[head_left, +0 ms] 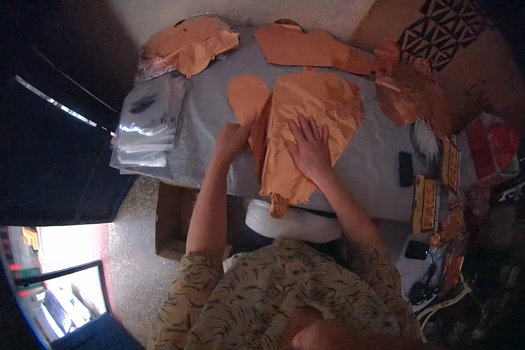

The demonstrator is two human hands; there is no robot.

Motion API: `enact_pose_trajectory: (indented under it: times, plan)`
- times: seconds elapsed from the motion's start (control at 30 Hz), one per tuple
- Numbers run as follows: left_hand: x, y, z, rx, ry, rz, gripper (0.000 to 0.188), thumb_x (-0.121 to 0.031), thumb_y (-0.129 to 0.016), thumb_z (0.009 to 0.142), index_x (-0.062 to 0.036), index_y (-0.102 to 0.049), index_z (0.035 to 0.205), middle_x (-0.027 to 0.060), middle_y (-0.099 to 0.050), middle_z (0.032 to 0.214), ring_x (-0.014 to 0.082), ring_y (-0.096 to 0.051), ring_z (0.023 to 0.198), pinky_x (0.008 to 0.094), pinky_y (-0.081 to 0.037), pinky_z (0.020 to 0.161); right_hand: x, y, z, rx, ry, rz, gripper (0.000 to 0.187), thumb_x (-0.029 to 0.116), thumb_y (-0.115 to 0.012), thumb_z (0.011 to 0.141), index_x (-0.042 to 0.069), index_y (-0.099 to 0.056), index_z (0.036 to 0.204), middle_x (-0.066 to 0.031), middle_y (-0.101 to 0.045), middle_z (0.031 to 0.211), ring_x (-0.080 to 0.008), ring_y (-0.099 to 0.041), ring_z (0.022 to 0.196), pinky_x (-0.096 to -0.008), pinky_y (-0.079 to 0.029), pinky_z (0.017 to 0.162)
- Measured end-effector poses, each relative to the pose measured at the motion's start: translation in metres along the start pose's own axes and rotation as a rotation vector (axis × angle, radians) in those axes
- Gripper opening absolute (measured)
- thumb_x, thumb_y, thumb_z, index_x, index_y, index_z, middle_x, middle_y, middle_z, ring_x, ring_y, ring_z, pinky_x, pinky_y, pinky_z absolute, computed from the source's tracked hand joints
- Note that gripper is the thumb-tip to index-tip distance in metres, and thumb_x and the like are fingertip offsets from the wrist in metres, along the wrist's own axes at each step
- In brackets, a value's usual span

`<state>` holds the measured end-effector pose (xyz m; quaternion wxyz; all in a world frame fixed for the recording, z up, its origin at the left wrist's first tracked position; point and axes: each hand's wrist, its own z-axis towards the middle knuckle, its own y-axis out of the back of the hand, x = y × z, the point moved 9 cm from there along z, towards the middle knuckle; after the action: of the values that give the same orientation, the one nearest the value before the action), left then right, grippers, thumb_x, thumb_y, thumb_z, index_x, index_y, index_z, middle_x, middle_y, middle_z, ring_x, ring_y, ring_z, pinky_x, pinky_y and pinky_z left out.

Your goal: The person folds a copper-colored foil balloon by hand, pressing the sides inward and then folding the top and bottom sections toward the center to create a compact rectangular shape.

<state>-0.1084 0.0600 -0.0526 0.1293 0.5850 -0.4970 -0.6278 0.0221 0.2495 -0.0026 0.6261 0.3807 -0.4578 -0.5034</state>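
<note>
A flat, uninflated orange foil balloon [283, 140] lies on the grey-covered table [207, 116] in front of me, its narrow tail hanging at the near edge. A rounded part of foil [248, 96] is turned out to the left of it; I cannot tell whether it is the same piece. My left hand [233, 139] is closed on the left foil's edge, its fingertips partly hidden. With fingers spread, my right hand [310, 144] rests flat on the wrinkled middle of the balloon.
Clear plastic bags [149, 125] lie at the table's left. More orange foil pieces are at the back left [189, 46], back middle [309, 49] and right [411, 93]. A dark phone-like object [405, 169] and yellow-patterned packs [426, 204] sit at the right. Below stands a cardboard box [168, 224].
</note>
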Motion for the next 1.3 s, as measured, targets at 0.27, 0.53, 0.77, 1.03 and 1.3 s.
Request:
enact_pose_trajectory:
  times: [0.27, 0.53, 0.77, 1.03, 1.3]
  plan:
    - [-0.079, 0.042, -0.015, -0.521, -0.227, -0.422, 0.044, -0.029, -0.076, 0.094, -0.0045, -0.068, 0.131, 0.0169, -0.075, 0.113, 0.0194, -0.071, 0.098, 0.0368, -0.056, 0.081, -0.010, 0.004, -0.001, -0.012, -0.024, 0.025, 0.059, 0.035, -0.060, 0.102, 0.011, -0.044, 0.154, -0.0159, -0.036, 0.163, -0.0383, -0.032, 0.152, -0.0640, -0.019, 0.121]
    - [-0.139, 0.021, -0.023, -0.304, -0.460, -0.448, 0.038, -0.020, -0.072, 0.097, -0.0033, -0.067, 0.131, 0.0173, -0.075, 0.114, 0.0249, -0.073, 0.100, 0.0383, -0.057, 0.085, -0.010, 0.004, -0.001, -0.015, -0.033, 0.016, 0.060, 0.036, -0.061, 0.101, 0.009, -0.047, 0.152, -0.0191, -0.038, 0.161, -0.0393, -0.033, 0.151, -0.0645, -0.018, 0.121]
    - [-0.100, 0.035, -0.009, -0.451, -0.708, -0.070, 0.029, -0.016, -0.062, 0.102, -0.0070, -0.068, 0.130, 0.0150, -0.070, 0.127, 0.0337, -0.067, 0.118, 0.0467, -0.051, 0.098, -0.002, 0.003, 0.002, -0.009, -0.003, -0.027, 0.053, 0.033, -0.062, 0.099, 0.000, -0.055, 0.139, -0.0238, -0.043, 0.156, -0.0389, -0.035, 0.150, -0.0640, -0.020, 0.120]
    - [-0.104, -0.007, 0.017, -0.333, -0.647, 0.479, 0.048, -0.041, -0.054, 0.105, -0.0187, -0.056, 0.148, -0.0014, -0.050, 0.157, 0.0248, -0.037, 0.152, 0.0609, -0.023, 0.119, -0.006, 0.005, 0.002, 0.018, -0.023, -0.007, 0.048, 0.031, -0.062, 0.098, -0.004, -0.060, 0.131, -0.0259, -0.048, 0.149, -0.0386, -0.033, 0.150, -0.0631, -0.019, 0.120]
    - [-0.100, -0.025, 0.021, -0.239, -0.680, 0.536, 0.055, -0.042, -0.051, 0.105, -0.0202, -0.046, 0.156, 0.0016, -0.042, 0.164, 0.0281, -0.031, 0.155, 0.0658, -0.019, 0.120, -0.006, 0.008, -0.003, -0.013, -0.003, 0.035, 0.047, 0.030, -0.062, 0.099, -0.005, -0.059, 0.130, -0.0267, -0.048, 0.148, -0.0410, -0.034, 0.150, -0.0642, -0.018, 0.120]
